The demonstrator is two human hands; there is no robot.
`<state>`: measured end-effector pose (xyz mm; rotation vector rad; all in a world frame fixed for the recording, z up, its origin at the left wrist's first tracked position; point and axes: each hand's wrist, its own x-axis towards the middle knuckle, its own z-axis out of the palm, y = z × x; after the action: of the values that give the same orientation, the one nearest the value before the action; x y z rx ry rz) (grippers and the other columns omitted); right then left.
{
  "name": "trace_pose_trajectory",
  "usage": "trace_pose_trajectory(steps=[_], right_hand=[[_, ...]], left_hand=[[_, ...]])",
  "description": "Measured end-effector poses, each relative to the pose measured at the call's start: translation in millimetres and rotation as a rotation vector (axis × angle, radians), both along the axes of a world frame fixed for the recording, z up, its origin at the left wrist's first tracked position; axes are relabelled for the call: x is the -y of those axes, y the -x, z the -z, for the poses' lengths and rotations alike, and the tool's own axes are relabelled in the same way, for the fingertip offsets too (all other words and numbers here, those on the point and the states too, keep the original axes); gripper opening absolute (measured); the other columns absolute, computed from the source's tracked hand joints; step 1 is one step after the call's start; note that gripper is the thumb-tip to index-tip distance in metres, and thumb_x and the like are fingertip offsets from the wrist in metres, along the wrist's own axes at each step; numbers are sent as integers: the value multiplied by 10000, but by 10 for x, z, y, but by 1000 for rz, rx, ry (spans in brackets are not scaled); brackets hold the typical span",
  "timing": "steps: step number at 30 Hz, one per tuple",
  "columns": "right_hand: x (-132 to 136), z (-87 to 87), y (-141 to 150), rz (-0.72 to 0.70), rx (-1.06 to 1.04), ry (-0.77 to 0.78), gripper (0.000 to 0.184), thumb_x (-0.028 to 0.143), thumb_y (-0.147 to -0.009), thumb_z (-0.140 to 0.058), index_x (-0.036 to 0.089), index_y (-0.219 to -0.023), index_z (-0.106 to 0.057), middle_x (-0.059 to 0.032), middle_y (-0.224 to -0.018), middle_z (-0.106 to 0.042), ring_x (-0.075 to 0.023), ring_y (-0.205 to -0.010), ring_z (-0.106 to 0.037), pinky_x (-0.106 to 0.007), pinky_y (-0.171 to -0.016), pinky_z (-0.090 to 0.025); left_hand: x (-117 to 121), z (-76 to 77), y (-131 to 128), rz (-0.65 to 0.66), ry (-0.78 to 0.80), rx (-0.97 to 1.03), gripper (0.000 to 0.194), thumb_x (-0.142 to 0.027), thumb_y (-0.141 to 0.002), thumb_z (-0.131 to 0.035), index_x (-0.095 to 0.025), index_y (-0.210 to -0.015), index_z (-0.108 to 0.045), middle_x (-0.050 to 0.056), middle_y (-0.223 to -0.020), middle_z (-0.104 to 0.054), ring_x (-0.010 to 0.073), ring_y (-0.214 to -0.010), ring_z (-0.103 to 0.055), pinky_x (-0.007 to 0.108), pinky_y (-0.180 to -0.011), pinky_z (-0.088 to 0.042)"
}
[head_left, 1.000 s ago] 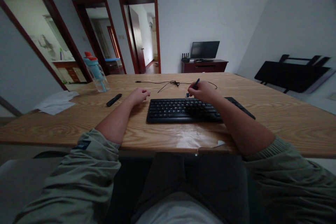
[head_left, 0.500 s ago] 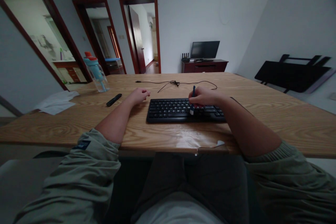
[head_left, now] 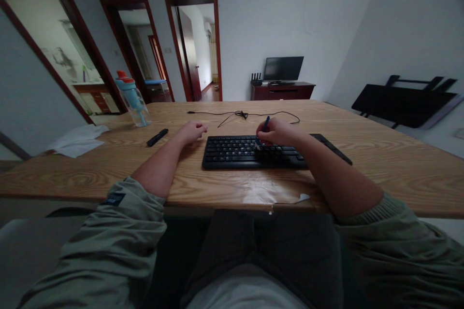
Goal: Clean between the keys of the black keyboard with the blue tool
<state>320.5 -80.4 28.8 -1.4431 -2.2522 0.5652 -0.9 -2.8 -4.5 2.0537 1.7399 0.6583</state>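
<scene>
Wooden table, spanning the full width of view. Black keyboard lying near the table's near edge, centred, long side parallel to that edge. White paper at the left corner. Clear water bottle with teal lid, upright near the far left edge. Left hand resting on the table just beside the keyboard's left end, fingers curled loosely, holding nothing. Right hand over the keyboard's far rows, fingers pinched around a blue pen-like tool, tip down on the keys. Thin black cable trailing beyond the keyboard toward the far edge. Black marker lying left of the left hand.
</scene>
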Motion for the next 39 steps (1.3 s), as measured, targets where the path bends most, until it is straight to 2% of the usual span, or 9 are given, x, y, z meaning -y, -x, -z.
trace_pose_trajectory(steps=[5, 10, 15, 21, 25, 28, 31, 35, 39], right_hand=[[-64, 59, -1, 18, 54, -104, 177, 212, -864, -555, 132, -727, -632, -9, -612, -616, -108, -536, -524, -228, -509, -359], [-125, 88, -31, 149, 93, -150, 167, 171, -838, -547, 131, -715, -652, -21, -623, -626, -118, -540, -523, -255, -517, -330], [-179, 99, -27, 203, 133, -213, 147, 161, -855, -554, 122, -780, -674, -27, -660, -632, -127, -590, -535, -254, -556, -329], [-273, 193, 4, 206, 203, -316, 168, 173, -894, -547, 107, -878, -701, -56, -769, -667, -139, -660, -544, -258, -614, -320], [-264, 157, -41, 236, 222, -362, 203, 212, -907, -534, 120, -916, -716, -62, -775, -671, -158, -684, -552, -270, -619, -315], [-194, 53, -140, 256, 128, -284, 197, 227, -874, -548, 124, -862, -715, -56, -747, -673, -160, -668, -568, -267, -602, -338], [-89, -49, -241, 197, 31, -126, 167, 218, -833, -573, 121, -759, -687, -54, -734, -677, -153, -655, -581, -254, -604, -384], [39, -130, -280, 66, 60, -17, 184, 196, -832, -558, 128, -686, -646, -43, -661, -639, -136, -592, -545, -254, -577, -392], [82, -142, -251, 14, 131, 101, 188, 201, -843, -558, 124, -721, -678, -47, -667, -646, -133, -577, -536, -255, -554, -385]], left_hand=[[-21, 18, 9, 6, -3, 5, 334, -367, -924, -486, -114, -1000, -691, 43, -775, -597, 128, -583, -471, 232, -505, -338], [2, 0, -3, -7, 2, 3, 336, -374, -922, -494, -118, -1015, -690, 45, -791, -604, 124, -585, -478, 222, -505, -338], [-10, 9, 6, -4, 4, -7, 340, -380, -919, -492, -121, -1009, -694, 51, -800, -608, 130, -591, -484, 227, -490, -334], [-35, 26, 10, 13, -3, -2, 332, -379, -907, -492, -123, -976, -692, 50, -774, -600, 130, -569, -474, 238, -491, -328], [-8, 5, -11, 5, 5, 6, 301, -346, -891, -508, -123, -976, -691, 41, -768, -595, 123, -567, -464, 236, -504, -336], [3, -8, -20, 7, 14, 2, 299, -331, -889, -511, -115, -989, -690, 39, -773, -592, 122, -574, -469, 238, -509, -338], [2, -4, -20, 8, 15, -3, 307, -336, -896, -503, -112, -991, -690, 41, -783, -594, 122, -574, -470, 241, -504, -336], [3, 14, -17, 3, 17, 5, 309, -340, -905, -492, -116, -998, -685, 42, -784, -592, 121, -572, -472, 235, -494, -322], [11, 13, -16, -2, 13, -7, 308, -349, -905, -499, -123, -997, -687, 45, -787, -607, 125, -572, -481, 241, -501, -341]])
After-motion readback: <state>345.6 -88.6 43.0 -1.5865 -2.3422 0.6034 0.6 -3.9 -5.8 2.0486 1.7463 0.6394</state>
